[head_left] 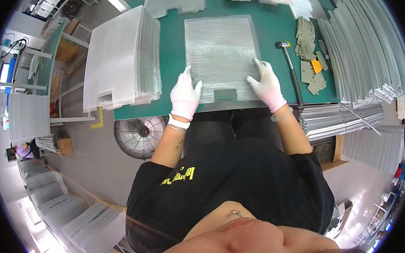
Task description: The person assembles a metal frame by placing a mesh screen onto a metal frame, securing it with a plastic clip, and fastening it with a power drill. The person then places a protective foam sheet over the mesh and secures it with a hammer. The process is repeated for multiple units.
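A silver mesh panel [221, 49] with a notch in its near edge lies flat on the green tabletop [173, 38] in front of me. My left hand [186, 93], in a white glove with a pink cuff, is at the panel's left near corner. Its fingers reach along the side edge, and the thumb stands apart over the mesh. On the right side edge rests my right hand [266, 86], gloved the same way, with thumb and fingers spread. Undersides of both hands are hidden.
Left stands a stack of mesh panels [117, 58]. A hammer [290, 69] lies to the right, beside flat grey-beige pieces [305, 40] and an orange piece [316, 66]. Metal strips [367, 48] are piled at far right. A floor fan [142, 132] stands below the table edge.
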The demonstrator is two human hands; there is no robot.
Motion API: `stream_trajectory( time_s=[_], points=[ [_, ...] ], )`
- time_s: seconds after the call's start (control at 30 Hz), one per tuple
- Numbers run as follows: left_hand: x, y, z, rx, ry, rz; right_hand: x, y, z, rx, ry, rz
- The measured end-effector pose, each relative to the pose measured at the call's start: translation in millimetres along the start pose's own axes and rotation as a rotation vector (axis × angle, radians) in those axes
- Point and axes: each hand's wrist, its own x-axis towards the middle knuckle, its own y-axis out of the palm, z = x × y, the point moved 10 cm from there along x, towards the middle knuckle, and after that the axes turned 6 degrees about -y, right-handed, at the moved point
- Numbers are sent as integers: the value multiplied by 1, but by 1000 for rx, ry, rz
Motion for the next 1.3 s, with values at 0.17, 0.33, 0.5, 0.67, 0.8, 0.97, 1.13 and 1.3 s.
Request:
stream_trajectory(
  time_s=[0.17, 0.33, 0.5, 0.67, 0.8, 0.97, 1.13, 1.3],
  points=[
    [-2, 9, 11, 10, 9, -8, -2, 8, -2, -26, 21, 43],
    [-4, 11, 14, -17, 5, 0, -3, 12, -5, -47, 39, 79],
    [-5, 11, 20, -66, -12, -7, 0, 15, -7, -103, 46, 129],
    [-3, 9, 17, -38, 54, -35, 6, 15, 0, -180, 147, 219],
    [4, 9, 16, 82, -205, 192, 15, 2, 16, -348, 64, 237],
    [6, 21, 11, 395, 233, 76, 73, 0, 54, -446, -229, 223],
    [9, 24, 7, 416, 259, 128, 208, 79, 69, -90, -382, 74],
    [11, 21, 8, 342, 250, 136, 311, 142, 48, -180, -34, 5]
  ],
)
